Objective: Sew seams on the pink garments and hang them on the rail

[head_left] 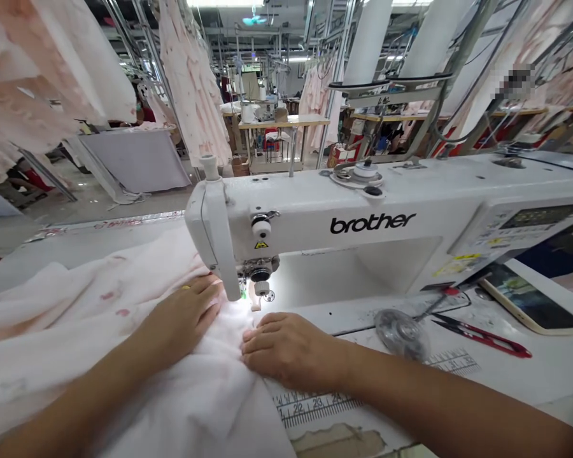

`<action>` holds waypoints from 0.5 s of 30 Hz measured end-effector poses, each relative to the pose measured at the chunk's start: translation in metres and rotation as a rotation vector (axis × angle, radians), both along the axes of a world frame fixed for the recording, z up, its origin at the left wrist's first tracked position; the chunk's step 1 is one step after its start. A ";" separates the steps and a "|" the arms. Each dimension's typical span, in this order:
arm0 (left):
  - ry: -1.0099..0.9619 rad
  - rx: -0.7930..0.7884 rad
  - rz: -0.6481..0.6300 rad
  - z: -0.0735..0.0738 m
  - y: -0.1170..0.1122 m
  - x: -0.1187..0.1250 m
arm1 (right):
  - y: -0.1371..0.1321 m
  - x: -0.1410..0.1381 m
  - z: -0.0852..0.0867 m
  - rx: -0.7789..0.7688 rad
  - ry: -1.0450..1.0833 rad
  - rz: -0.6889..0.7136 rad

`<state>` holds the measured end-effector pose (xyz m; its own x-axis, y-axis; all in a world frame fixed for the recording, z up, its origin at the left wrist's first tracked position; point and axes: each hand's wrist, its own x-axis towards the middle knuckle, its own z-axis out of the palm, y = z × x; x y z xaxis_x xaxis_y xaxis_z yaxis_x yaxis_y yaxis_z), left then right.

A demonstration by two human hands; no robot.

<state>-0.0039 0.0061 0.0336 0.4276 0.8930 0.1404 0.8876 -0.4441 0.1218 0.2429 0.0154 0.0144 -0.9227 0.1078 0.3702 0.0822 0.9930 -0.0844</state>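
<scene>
White and pale pink fabric with small pink spots [109, 296] lies in folds over the left side of the machine bed and hangs toward me. My left hand [184, 312], with a ring on one finger, rests flat on this fabric, fingers stretched toward the lit needle area. At the fabric's right edge, my right hand [291, 350] has its fingers together and bent onto the cloth; its thumb is largely hidden. Both hands are just in front of the white Brother sewing machine [310, 213]. The lamp's glare blurs the presser foot [243, 294] and the cloth beneath it.
Red-handled thread snips [487, 337], a clear round-based piece [401, 331] and a phone [530, 299] lie on the bed to the right. A printed ruler scale [315, 407] runs along the front. Thread cones [367, 44] stand behind the machine; pink garments [191, 76] hang beyond.
</scene>
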 end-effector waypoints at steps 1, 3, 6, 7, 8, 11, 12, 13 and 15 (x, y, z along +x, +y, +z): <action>0.018 0.039 0.050 0.002 -0.005 0.001 | 0.000 0.000 0.001 0.027 0.015 -0.002; 0.064 0.077 0.194 0.005 -0.016 0.005 | 0.000 0.001 0.002 0.097 0.047 0.002; 0.108 -0.048 0.341 0.005 -0.031 0.011 | -0.002 0.002 0.006 0.189 0.114 0.005; 0.096 -0.117 0.356 0.004 -0.034 0.012 | -0.003 0.002 0.007 0.210 0.143 0.000; 0.073 -0.169 0.363 0.003 -0.035 0.013 | -0.003 0.002 0.008 0.225 0.173 -0.009; -0.008 -0.215 0.392 0.001 -0.037 0.009 | -0.004 0.003 0.009 0.234 0.249 -0.030; -0.020 -0.199 0.398 0.000 -0.037 0.007 | -0.004 0.002 0.008 0.224 0.259 -0.030; -0.019 -0.181 0.402 -0.001 -0.037 0.005 | -0.003 0.002 0.008 0.212 0.249 -0.024; 0.021 -0.149 0.389 -0.003 -0.037 0.003 | -0.001 0.002 0.007 0.179 0.186 0.002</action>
